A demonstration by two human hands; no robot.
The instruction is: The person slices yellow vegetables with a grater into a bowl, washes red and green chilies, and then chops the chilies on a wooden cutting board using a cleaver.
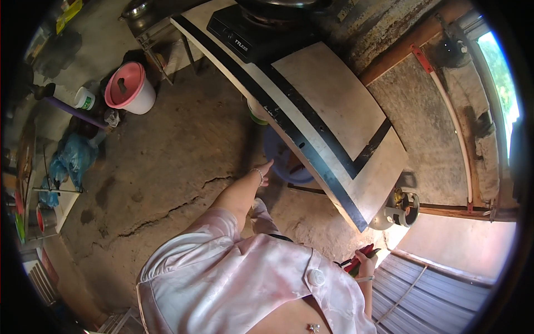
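Note:
My left hand (264,172), with a bracelet at the wrist, reaches down beside a blue plastic basin (273,152) on the floor, partly hidden under a table. Its fingers look apart, with nothing seen in them. Something reddish-brown lies inside the basin, mostly covered by the table edge. Off to the right, my right hand (366,262) is closed around several long red and green peppers (359,259).
The table (333,100) with black stripes bears a black gas stove (238,35). A gas cylinder (386,218) stands by its near corner. Leftward are a white bucket with a pink lid (125,85), blue plastic bags (77,156) and a shelf. The floor (167,167) is cracked.

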